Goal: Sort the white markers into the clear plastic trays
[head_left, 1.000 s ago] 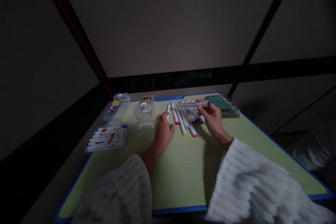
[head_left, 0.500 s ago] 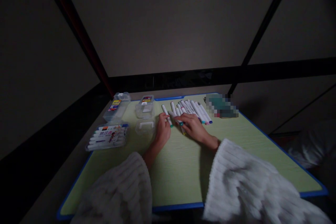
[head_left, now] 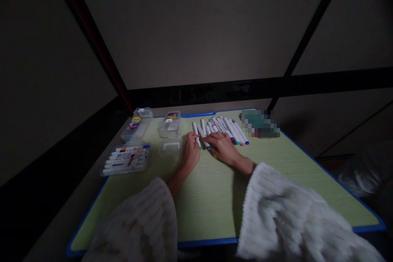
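My left hand (head_left: 191, 150) has its fingers bent around a white marker (head_left: 195, 127) with a green end, the leftmost of the row on the table. Close beside it, my right hand (head_left: 225, 147) has its thumb and forefinger on another white marker (head_left: 202, 132), teal at its near end, which lies slanted. Several more white markers (head_left: 229, 127) with coloured ends lie side by side beyond and to the right of my right hand. That hand partly covers the near ends of some of them.
At the left lies a clear case of markers (head_left: 125, 159) with a printed label. Behind it is a long clear plastic box (head_left: 135, 129), and a smaller open clear box (head_left: 170, 129) with its lid toward me. A blurred-out green item (head_left: 260, 123) lies at the back right of the blue-edged table (head_left: 211, 200).
The teal-ended marker in my right hand has come down to lie along the row. My left hand's marker has shifted slightly right and stands more upright in line with the others.
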`<control>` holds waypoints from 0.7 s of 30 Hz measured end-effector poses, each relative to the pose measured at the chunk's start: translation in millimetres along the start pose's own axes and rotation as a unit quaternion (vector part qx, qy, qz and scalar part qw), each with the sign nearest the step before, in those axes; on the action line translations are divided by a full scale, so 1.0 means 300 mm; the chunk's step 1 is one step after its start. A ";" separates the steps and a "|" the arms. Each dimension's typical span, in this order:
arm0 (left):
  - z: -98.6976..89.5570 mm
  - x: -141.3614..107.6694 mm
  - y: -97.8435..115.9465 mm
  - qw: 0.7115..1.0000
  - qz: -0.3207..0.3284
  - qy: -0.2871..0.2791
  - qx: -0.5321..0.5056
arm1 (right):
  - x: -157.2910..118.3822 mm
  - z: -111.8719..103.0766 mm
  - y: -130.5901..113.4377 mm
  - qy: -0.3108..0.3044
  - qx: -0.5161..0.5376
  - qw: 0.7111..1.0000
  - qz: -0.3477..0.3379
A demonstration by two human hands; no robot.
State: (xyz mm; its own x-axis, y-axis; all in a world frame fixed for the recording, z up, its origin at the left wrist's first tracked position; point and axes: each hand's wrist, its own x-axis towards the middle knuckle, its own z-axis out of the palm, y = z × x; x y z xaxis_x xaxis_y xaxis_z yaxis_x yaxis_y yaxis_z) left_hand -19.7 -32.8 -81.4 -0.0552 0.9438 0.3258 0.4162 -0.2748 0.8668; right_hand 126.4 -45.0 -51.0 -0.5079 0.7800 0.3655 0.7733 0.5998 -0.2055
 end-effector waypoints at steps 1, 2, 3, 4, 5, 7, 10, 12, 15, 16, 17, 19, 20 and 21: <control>0.000 -0.001 0.002 1.000 0.000 0.001 -0.002 | 0.001 0.000 -0.002 0.002 0.004 1.000 0.001; 0.000 -0.002 0.005 1.000 0.000 0.002 -0.003 | 0.001 0.001 -0.004 0.003 0.008 1.000 0.002; 0.000 -0.003 0.007 1.000 -0.001 0.002 -0.004 | 0.001 0.001 -0.006 0.005 0.013 1.000 0.003; 0.000 -0.004 0.010 1.000 -0.003 0.002 -0.006 | 0.000 0.002 -0.006 0.007 0.017 1.000 0.005; 0.000 -0.005 0.012 1.000 -0.005 0.001 -0.007 | 0.000 0.003 -0.006 0.009 0.022 1.000 0.008; 0.001 -0.007 0.015 1.000 -0.007 -0.002 -0.007 | -0.002 0.004 -0.003 0.017 0.033 0.999 0.019; 0.000 -0.009 0.018 1.000 -0.005 -0.004 0.002 | -0.005 0.003 0.005 0.031 0.045 0.998 0.040; -0.003 -0.010 0.021 1.000 -0.006 -0.008 0.010 | -0.006 0.001 0.009 0.039 0.041 0.997 0.047; -0.012 -0.016 0.034 0.999 0.021 -0.035 0.015 | -0.009 -0.004 0.016 0.055 0.028 0.997 0.049; -0.015 -0.018 0.040 0.998 0.041 -0.050 0.017 | -0.010 -0.004 0.019 0.060 0.024 0.997 0.051; -0.018 -0.021 0.045 0.996 0.061 -0.063 0.027 | -0.011 -0.004 0.024 0.062 0.020 0.996 0.053; -0.022 -0.026 0.053 0.989 0.101 -0.089 0.068 | -0.013 -0.002 0.034 0.060 0.013 0.997 0.057; -0.023 -0.029 0.054 0.983 0.118 -0.100 0.095 | -0.014 -0.001 0.038 0.057 0.009 0.997 0.059; -0.023 -0.031 0.054 0.978 0.130 -0.110 0.121 | -0.015 0.000 0.043 0.054 0.005 0.997 0.061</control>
State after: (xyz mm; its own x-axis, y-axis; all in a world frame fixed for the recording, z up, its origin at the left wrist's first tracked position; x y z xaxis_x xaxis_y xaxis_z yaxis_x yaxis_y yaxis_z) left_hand -18.7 -47.2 -67.7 0.2668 0.8718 0.4110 0.5946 -0.4844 0.6416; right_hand 138.5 -40.8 -55.4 -0.3662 0.8233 0.4336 0.8222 0.5045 -0.2634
